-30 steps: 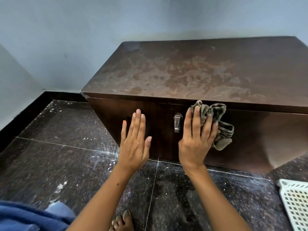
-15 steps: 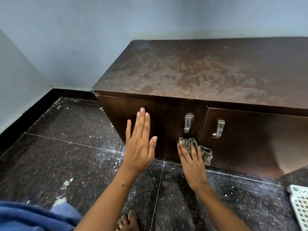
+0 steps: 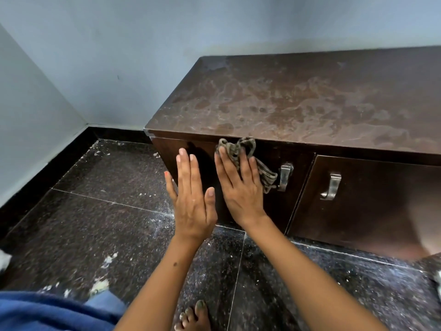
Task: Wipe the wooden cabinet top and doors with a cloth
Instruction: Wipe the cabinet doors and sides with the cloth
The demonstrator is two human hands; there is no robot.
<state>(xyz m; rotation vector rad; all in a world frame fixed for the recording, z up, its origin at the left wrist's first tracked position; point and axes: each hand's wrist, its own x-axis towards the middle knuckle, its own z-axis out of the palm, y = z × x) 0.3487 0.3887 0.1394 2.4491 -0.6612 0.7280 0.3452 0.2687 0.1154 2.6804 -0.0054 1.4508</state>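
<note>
The right hand (image 3: 241, 187) is now pressing the cloth (image 3: 248, 161) flat against the upper part of the left door (image 3: 274, 211), just under the front edge of the top (image 3: 298, 101); half a second ago it was working low on that door near the floor, and a second ago it was up beside the handles, so the hand is sweeping up and down and drifting leftward across the panel. That suggests the left door is getting covered stroke by stroke, while the right door (image 3: 372, 206) and the blotchy, streaked top are looking unfinished. The grip is open-palmed: fingers spread and straight, pinning the cloth to the wood rather than closing round it. The cloth is bunched, its long axis running diagonally from upper left, near the door's top edge, down right, where it is reaching the left handle (image 3: 285, 175). The left hand (image 3: 193, 199) is holding nothing, fingers extended together, hovering just left of the right hand in front of the door's left edge; whether it is touching the wood I cannot tell.
</note>
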